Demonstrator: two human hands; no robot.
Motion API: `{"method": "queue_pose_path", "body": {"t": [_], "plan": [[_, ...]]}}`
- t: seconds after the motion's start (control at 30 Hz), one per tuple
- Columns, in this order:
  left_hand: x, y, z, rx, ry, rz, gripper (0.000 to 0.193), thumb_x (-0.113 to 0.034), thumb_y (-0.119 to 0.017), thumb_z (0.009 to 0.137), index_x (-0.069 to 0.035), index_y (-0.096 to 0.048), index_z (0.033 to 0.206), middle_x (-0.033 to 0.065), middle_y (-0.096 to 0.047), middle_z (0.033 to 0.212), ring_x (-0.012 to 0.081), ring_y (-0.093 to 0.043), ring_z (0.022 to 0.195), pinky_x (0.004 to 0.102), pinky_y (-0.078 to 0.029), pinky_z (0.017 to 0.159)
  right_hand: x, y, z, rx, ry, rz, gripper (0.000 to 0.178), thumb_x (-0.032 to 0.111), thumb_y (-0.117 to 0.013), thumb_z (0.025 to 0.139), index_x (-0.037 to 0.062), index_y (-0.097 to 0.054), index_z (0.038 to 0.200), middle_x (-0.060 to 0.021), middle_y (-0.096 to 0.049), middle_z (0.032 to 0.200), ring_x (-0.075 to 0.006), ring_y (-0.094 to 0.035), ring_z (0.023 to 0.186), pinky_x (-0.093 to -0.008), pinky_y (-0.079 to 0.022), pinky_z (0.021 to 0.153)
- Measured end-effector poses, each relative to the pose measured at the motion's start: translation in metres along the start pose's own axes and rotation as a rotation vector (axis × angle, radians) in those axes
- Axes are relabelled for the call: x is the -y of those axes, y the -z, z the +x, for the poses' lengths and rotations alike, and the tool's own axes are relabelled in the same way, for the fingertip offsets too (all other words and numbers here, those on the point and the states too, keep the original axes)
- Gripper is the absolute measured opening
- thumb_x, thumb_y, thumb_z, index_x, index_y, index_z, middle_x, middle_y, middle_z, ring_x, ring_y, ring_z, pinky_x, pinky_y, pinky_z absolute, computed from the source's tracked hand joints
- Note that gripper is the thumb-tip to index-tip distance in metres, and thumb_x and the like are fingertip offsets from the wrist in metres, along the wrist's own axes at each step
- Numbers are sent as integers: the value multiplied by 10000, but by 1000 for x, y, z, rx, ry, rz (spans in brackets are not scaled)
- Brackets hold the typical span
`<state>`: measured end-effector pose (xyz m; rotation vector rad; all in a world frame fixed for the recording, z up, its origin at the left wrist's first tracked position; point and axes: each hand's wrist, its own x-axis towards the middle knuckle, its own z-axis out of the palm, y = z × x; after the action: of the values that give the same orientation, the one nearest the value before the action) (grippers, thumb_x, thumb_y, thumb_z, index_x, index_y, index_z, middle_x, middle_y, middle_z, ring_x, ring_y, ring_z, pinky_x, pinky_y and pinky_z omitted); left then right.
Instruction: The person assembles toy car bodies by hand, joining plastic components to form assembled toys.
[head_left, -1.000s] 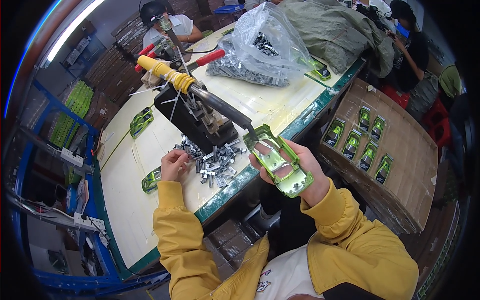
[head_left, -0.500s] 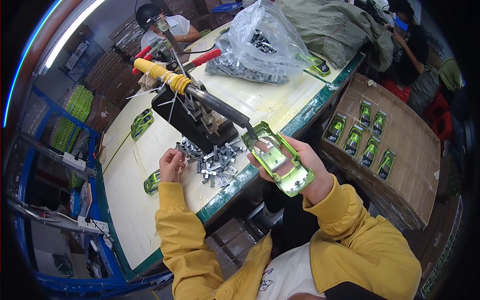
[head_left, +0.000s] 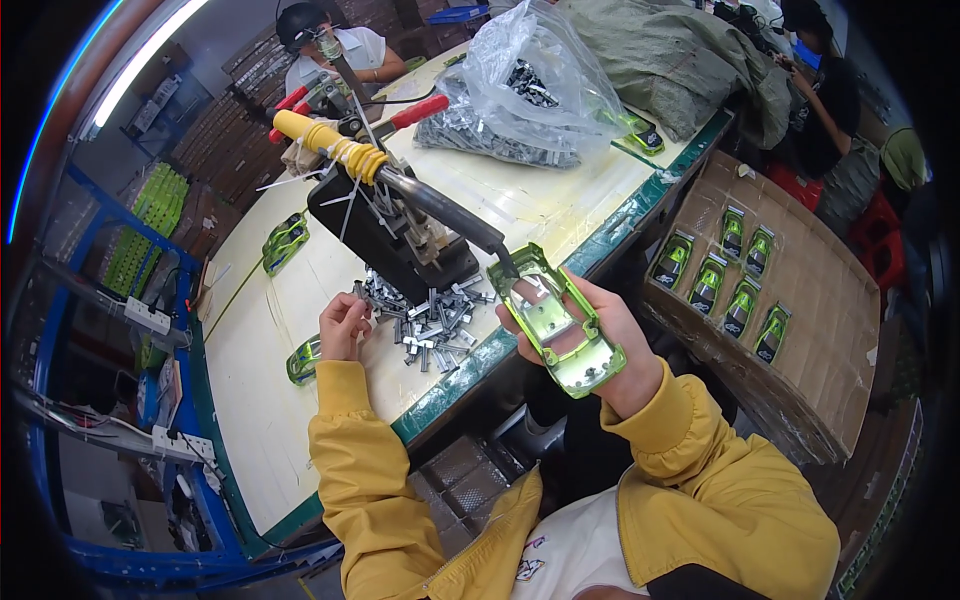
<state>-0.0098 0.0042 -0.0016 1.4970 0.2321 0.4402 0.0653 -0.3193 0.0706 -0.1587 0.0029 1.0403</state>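
My right hand (head_left: 625,345) grips a shiny green toy car body shell (head_left: 572,375), its hollow inside turned up. The far end of the shell is at the tip of a dark metal bar (head_left: 440,208) on a hand press (head_left: 345,225). At the left edge of a pile of small grey and silver pieces (head_left: 435,330), my left hand (head_left: 343,325) pinches one small grey piece (head_left: 359,289) between thumb and fingers. Just left of that hand, another green car shell (head_left: 303,361) lies on the table, partly hidden by my sleeve.
A clear plastic bag of grey pieces (head_left: 500,135) stands at the back of the table (head_left: 265,430). Another green car (head_left: 285,242) lies left of the press. Several green cars rest on a cardboard box (head_left: 800,250) at right. Two other people sit farther off.
The view has shifted slightly. Both hands keep nearly the same places and the same holds; the shell has barely moved.
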Motion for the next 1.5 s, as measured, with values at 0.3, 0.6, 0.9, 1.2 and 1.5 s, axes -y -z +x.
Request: {"method": "queue_pose_path", "body": {"t": [0.3, 0.6, 0.9, 1.2, 1.5], "plan": [[0, -1, 0, 11, -4, 13, 77, -93, -509, 773, -54, -470, 720, 49, -507, 676, 73, -446, 470, 178, -366, 395, -4, -2, -1, -33, 13, -3, 333, 233, -273, 869, -20, -434, 1014, -198, -499, 943, -269, -525, 838, -351, -476, 650], [-1, 2, 1, 7, -12, -26, 65, -81, -503, 776, -46, -480, 725, 52, -516, 691, 72, -454, 510, 192, -378, 414, -4, 5, 2, 6, -8, 33, 361, 251, -305, 861, 4, -383, 1113, -152, -443, 1070, -287, -454, 974, -400, -476, 672], [-1, 5, 2, -121, -191, -318, 181, -72, -486, 788, -59, -454, 966, 31, -492, 744, 86, -452, 640, 205, -404, 516, -3, 21, 12, 51, -57, 36, 347, 233, -299, 862, -2, -383, 1104, -160, -437, 1073, -287, -448, 982, -393, -471, 681], [-5, 7, 1, -121, -202, -351, 313, -124, -437, 813, -51, -413, 1116, 10, -452, 789, 86, -442, 716, 228, -422, 611, -10, 3, 9, 66, -89, 12, 320, 193, -263, 863, -21, -403, 1057, -191, -504, 934, -268, -543, 793, -348, -500, 602], [-9, 4, 0, -156, -240, -296, 305, -91, -445, 789, 19, -441, 1074, 52, -501, 887, 149, -492, 843, 271, -441, 705, -10, -2, 4, 20, -75, 32, 322, 197, -267, 863, -17, -412, 1054, -175, -503, 951, -263, -530, 837, -343, -500, 606]]}}
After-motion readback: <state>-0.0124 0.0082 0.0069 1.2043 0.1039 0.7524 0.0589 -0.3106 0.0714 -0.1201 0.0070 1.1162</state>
